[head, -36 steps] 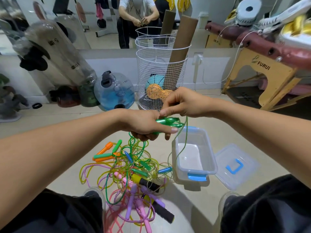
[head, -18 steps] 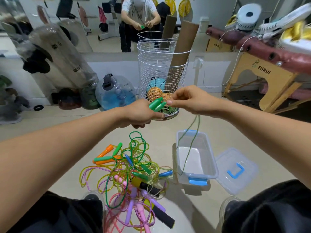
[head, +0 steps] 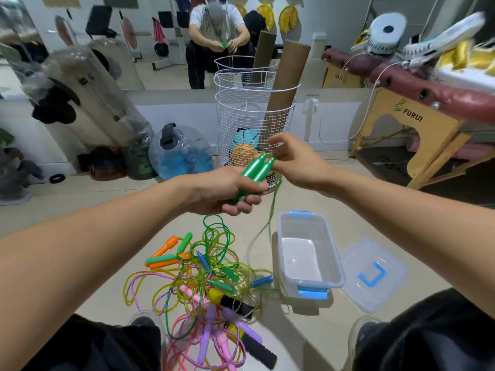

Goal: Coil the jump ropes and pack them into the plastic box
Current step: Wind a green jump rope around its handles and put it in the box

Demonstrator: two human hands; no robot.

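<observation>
Two green handles (head: 255, 170) are held side by side in the left hand (head: 227, 190), with the fingers curled round them from below. The handles are up in the air, above and to the left of the plastic box (head: 310, 253). At the top ends of the handles, the green cord (head: 272, 207) seems to be pinched by the right hand (head: 297, 156); the fingertips are partly hidden, so the exact grip cannot be told. From there the cord hangs down just to the left of the box and runs into the rope pile (head: 203, 285).

The pile lies on the floor, just left of the box, with many ropes mixed up together. The box is open and nothing is seen inside it. Its lid (head: 375, 274) lies flat just to the right of the box.

The step in hand looks like the start of coiling the green rope. Next, the long cord would need to be pulled free of the pile and wound into loops round the handles. Care may be needed, because other ropes could be dragged along.
</observation>
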